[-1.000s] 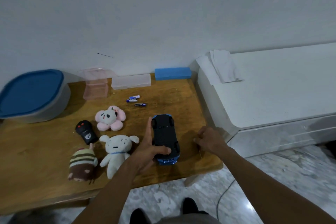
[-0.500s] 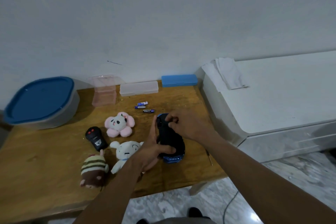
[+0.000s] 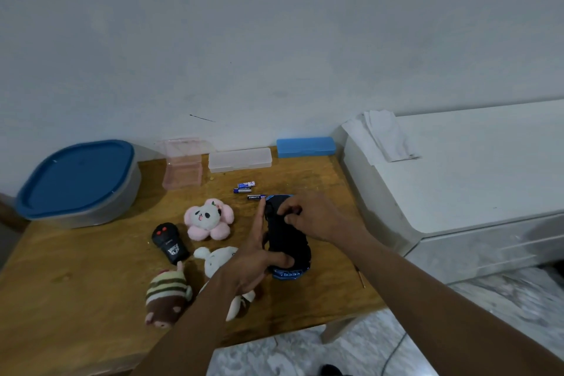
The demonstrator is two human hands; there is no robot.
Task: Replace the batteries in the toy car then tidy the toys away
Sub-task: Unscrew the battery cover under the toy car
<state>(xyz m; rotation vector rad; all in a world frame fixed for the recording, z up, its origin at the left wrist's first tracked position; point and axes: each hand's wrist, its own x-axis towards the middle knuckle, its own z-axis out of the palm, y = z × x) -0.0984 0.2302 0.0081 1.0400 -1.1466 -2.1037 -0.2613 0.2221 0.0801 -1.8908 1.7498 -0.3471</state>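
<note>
A blue toy car [image 3: 288, 246] lies upside down on the wooden table [image 3: 91, 278], black underside up. My left hand [image 3: 253, 262] grips its left side, thumb across the near end. My right hand [image 3: 308, 217] rests on the far part of the underside, fingertips pinched there. What they pinch is hidden. Three batteries [image 3: 248, 191] lie just beyond the car. A black remote [image 3: 169, 241] lies to the left. A thin screwdriver [image 3: 360, 276] lies near the table's right edge.
A pink panda plush [image 3: 207, 218], a white plush [image 3: 219, 259] and a striped brown plush [image 3: 166, 296] lie left of the car. At the back stand a blue-lidded tub [image 3: 76, 183], a pink box [image 3: 183, 168], a clear case [image 3: 239, 159] and a blue case [image 3: 305, 147]. A white cabinet [image 3: 473, 180] adjoins on the right.
My right hand left the table's right edge, where the screwdriver now lies, and came onto the far end of the car's underside. My left hand kept its hold on the car.
</note>
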